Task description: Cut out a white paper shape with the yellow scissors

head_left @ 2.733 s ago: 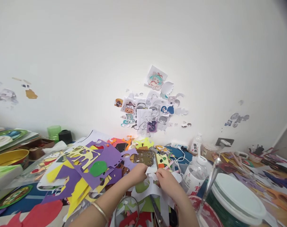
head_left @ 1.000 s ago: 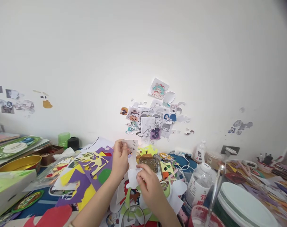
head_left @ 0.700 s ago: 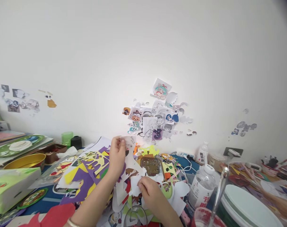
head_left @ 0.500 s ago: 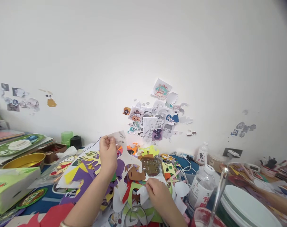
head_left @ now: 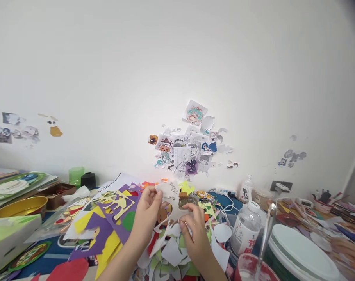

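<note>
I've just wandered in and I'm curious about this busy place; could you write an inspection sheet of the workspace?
Surface: blue covering, mostly hidden under paper.
Things: thin white paper sheet with cut-away edges, raised above the pile.
Clutter: purple paper offcuts, clear plastic bottle with white cap, round container with pale lid.
Hands: left pinches the sheet; right is at its lower edge, grip unclear.
Cables: white cable by a white power strip, behind the bottle.
Surroundings: white wall with paper pictures; apparently another person's blurred hand, far right.
</note>
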